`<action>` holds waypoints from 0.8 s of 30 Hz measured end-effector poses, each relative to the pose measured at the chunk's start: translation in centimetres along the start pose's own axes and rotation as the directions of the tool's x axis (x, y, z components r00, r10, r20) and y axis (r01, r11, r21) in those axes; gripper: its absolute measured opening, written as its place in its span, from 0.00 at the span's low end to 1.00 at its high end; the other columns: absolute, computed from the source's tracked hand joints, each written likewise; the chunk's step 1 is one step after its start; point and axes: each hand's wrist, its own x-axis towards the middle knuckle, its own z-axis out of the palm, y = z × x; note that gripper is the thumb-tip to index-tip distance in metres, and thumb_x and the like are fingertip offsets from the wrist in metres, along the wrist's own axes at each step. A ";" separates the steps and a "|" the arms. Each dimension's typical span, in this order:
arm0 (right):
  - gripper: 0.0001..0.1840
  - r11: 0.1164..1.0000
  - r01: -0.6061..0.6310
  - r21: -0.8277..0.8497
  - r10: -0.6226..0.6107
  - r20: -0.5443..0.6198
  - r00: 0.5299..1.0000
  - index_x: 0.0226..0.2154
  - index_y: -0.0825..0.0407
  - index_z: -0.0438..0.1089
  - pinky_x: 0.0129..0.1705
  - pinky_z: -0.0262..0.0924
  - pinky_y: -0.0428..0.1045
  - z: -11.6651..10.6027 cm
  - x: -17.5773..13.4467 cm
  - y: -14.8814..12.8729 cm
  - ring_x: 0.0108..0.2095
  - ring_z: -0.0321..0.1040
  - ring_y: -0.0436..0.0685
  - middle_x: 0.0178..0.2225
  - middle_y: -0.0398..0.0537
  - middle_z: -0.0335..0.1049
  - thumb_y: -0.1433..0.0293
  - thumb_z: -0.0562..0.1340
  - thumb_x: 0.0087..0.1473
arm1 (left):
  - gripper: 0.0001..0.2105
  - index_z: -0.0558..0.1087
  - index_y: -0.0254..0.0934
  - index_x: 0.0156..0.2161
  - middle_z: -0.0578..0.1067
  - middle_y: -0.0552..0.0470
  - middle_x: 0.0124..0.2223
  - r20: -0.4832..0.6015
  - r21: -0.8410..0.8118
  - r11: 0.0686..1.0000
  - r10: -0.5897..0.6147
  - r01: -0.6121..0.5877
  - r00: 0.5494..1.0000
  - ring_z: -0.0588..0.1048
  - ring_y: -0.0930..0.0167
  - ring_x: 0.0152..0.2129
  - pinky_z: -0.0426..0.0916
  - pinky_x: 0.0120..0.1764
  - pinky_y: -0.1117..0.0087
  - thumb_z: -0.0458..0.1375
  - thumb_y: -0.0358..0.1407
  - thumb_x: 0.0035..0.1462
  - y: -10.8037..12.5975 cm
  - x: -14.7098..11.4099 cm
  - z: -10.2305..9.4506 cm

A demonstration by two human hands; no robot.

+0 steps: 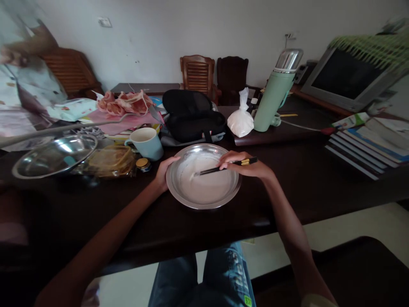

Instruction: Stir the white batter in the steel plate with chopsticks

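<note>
A shallow metal basin [203,205] stands on the dark table in front of me, with a pale, milky liquid [207,187] in it. My left hand [164,172] grips the basin's left rim, thumb on top and the other fingers mostly hidden by the wall. Over the basin's right side, my right hand [238,164] is closed around black chopsticks [209,171] with gold-coloured bands near their upper ends. The chopsticks slant down to the left, and their tips dip into the liquid near the middle.
Left of the basin are a light-blue mug [148,145], a small jar [143,164], plastic-wrapped containers [111,160] and another metal basin [35,168]. Behind stand a black case [191,121], a tied bag of white powder [241,123] and a green thermos [273,100]. Books [361,151] lie right; another person [28,64] is far left.
</note>
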 end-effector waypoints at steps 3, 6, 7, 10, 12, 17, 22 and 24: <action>0.12 0.993 -0.080 -0.089 0.066 -0.146 0.987 0.31 0.46 0.76 0.49 0.62 0.54 -0.9 -0.7 0.2 0.41 0.70 0.57 0.36 0.45 0.76 0.62 0.58 0.57 | 0.10 0.77 0.32 0.33 0.77 0.50 0.22 -0.018 0.000 1.000 -0.016 0.016 1.000 0.74 0.69 0.19 0.70 0.29 0.70 0.53 0.33 0.53 0.0 -0.1 0.0; 0.13 0.994 -0.098 -0.048 0.096 -0.034 0.995 0.29 0.46 0.76 0.47 0.63 0.53 -2.1 -1.4 0.0 0.39 0.70 0.56 0.35 0.45 0.75 0.61 0.58 0.57 | 0.11 0.77 0.32 0.34 0.77 0.51 0.22 -0.002 0.009 1.000 -0.020 0.020 1.000 0.75 0.67 0.20 0.70 0.29 0.69 0.53 0.34 0.53 0.0 -0.1 -0.1; 0.13 0.997 -0.071 -0.012 0.071 0.047 0.996 0.30 0.47 0.77 0.47 0.63 0.53 -2.1 -1.4 -0.2 0.40 0.70 0.55 0.36 0.46 0.75 0.61 0.58 0.57 | 0.11 0.77 0.32 0.35 0.77 0.51 0.22 0.011 0.009 1.000 -0.018 0.018 1.000 0.75 0.67 0.21 0.70 0.29 0.69 0.54 0.34 0.53 0.0 -0.1 -0.1; 0.14 0.998 0.017 0.057 -0.027 0.182 0.983 0.33 0.50 0.76 0.48 0.63 0.51 -0.9 -0.5 -0.3 0.44 0.70 0.55 0.38 0.47 0.75 0.62 0.57 0.58 | 0.11 0.77 0.32 0.36 0.77 0.51 0.22 0.022 0.007 1.000 -0.012 0.012 1.000 0.75 0.67 0.21 0.70 0.29 0.69 0.53 0.34 0.53 0.0 -0.1 -0.1; 0.14 1.000 0.007 0.007 -0.008 0.093 0.996 0.35 0.49 0.76 0.49 0.62 0.51 -0.4 -0.2 0.0 0.44 0.69 0.55 0.40 0.47 0.75 0.62 0.56 0.58 | 0.10 0.77 0.32 0.35 0.77 0.50 0.22 0.014 0.001 1.000 -0.003 0.003 1.000 0.75 0.68 0.20 0.70 0.29 0.69 0.54 0.33 0.52 0.0 -0.1 0.0; 0.13 0.995 -0.077 -0.059 0.073 -0.075 0.995 0.29 0.47 0.76 0.47 0.63 0.52 -1.8 -1.3 0.2 0.39 0.71 0.54 0.34 0.45 0.75 0.62 0.58 0.57 | 0.10 0.76 0.30 0.33 0.77 0.49 0.22 0.005 -0.004 1.000 -0.006 0.006 1.000 0.74 0.68 0.19 0.71 0.29 0.69 0.53 0.32 0.52 0.0 -0.1 0.1; 0.13 0.999 0.026 0.048 -0.032 0.112 0.993 0.33 0.51 0.76 0.46 0.64 0.51 -0.7 -0.5 0.0 0.41 0.70 0.54 0.38 0.49 0.75 0.63 0.57 0.58 | 0.11 0.77 0.30 0.34 0.77 0.49 0.22 0.025 -0.010 1.000 -0.009 0.009 1.000 0.75 0.68 0.19 0.71 0.27 0.69 0.52 0.32 0.53 0.0 -0.1 0.0; 0.12 0.999 0.005 -0.050 -0.006 -0.007 1.000 0.34 0.50 0.76 0.46 0.63 0.52 -0.5 -0.4 0.3 0.42 0.70 0.55 0.38 0.48 0.75 0.64 0.58 0.57 | 0.11 0.76 0.30 0.34 0.77 0.49 0.22 0.023 -0.017 1.000 -0.010 0.010 1.000 0.75 0.69 0.19 0.71 0.27 0.70 0.52 0.31 0.53 0.1 -0.1 0.1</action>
